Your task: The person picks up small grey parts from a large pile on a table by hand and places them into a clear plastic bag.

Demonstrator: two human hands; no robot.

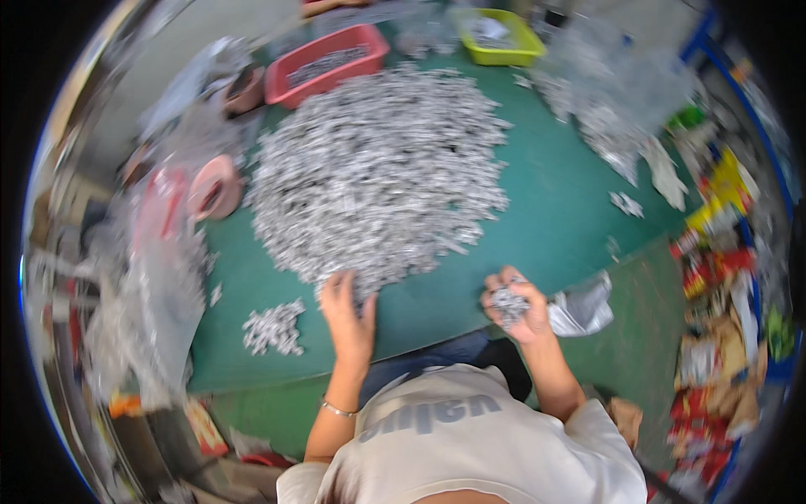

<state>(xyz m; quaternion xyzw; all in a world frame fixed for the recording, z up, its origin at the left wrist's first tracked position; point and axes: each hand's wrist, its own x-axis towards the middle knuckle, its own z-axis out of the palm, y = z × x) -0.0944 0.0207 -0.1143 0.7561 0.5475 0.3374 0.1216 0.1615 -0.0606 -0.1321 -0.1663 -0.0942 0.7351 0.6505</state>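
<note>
A broad heap of small silvery-grey pieces [378, 168] covers the middle of the green table [554, 202]; blur keeps me from telling their exact kind. At the heap's near edge, my left hand [346, 315] rests with its fingers apart, the tips touching the pieces. My right hand [525, 311] is turned up above the table's front edge, its fingers curled round a handful of small silvery pieces [509, 304]. A smaller pile of the same pieces [274, 328] lies to the left of my left hand.
A pink basin [281, 88] holding grey pieces and a yellow-green basin [536, 55] stand at the far side. Left are a pink cup [217, 189] and clear plastic bags [143, 311]. More bags [621, 84] lie far right, near a small cluster of pieces [626, 204].
</note>
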